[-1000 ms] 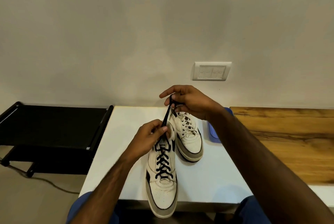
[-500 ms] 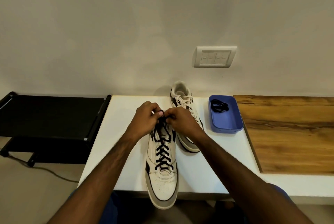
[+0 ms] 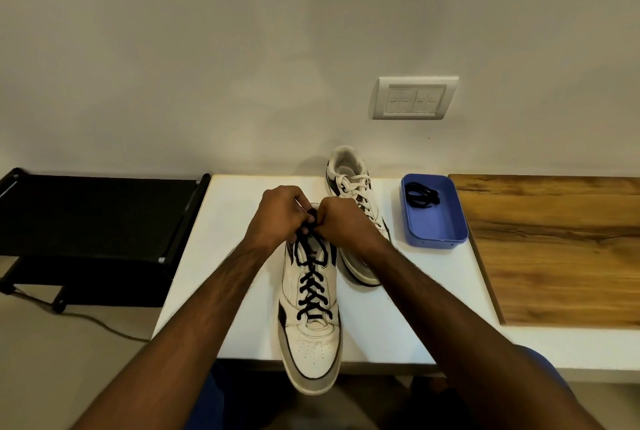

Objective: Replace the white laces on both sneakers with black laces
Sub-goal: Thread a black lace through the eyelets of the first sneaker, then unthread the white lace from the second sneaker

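Observation:
A white sneaker [image 3: 310,343] lies on the white table [image 3: 388,318], toe over the near edge, threaded with a black lace [image 3: 311,291]. My left hand [image 3: 282,216] and my right hand [image 3: 341,221] meet above its ankle opening, and both pinch the ends of that black lace. Behind my right hand stands a second white sneaker [image 3: 349,183] with white laces [image 3: 353,183]. A blue tray [image 3: 440,232] to the right holds a coiled black lace [image 3: 420,194].
A wooden board [image 3: 561,249] covers the table's right part. A black stand [image 3: 93,218] sits left of the table, with a cable [image 3: 86,320] on the floor. A switch plate [image 3: 414,98] is on the wall.
My right hand came down from its raised pull on the lace and joined my left hand at the top of the near sneaker. The blue tray is now uncovered.

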`<state>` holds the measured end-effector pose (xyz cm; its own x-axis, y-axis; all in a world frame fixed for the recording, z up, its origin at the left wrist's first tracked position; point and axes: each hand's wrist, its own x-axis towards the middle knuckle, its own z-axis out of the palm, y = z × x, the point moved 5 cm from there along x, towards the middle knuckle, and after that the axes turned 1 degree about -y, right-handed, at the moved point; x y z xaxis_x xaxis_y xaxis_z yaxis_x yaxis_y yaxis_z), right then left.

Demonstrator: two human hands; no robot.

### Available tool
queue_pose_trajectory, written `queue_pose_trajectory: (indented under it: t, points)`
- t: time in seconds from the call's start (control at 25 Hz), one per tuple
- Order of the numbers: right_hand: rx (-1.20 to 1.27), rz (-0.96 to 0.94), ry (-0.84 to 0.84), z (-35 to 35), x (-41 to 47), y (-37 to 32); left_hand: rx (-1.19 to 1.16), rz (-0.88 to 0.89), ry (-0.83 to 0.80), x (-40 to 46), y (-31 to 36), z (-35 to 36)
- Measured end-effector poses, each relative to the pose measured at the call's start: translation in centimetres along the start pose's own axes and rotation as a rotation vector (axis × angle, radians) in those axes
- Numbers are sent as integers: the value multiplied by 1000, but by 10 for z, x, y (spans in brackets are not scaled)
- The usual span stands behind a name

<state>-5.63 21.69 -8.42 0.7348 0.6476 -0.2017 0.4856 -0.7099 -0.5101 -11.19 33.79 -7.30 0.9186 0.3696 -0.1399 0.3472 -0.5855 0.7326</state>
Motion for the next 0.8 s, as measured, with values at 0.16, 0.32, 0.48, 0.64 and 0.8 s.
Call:
queue_pose_trajectory:
  t: [0.16,0.32,0.48,0.64,0.8]
  points:
    - [305,1,-5,-11,-10,7,-110,58,-57,-12,-16,-4]
    - [426,-77,47,-16,-30,11,-69,235,-82,-27,-14,4]
    - [432,-56,166,-16,-45,19,-123,372,-22,-36,-5,4]
    - [358,35,163,0,-67,33,58,362,170,-42,-24,-5]
    - [391,60,-46,40,-88,32,-79,138,-30,-67,-55,22]
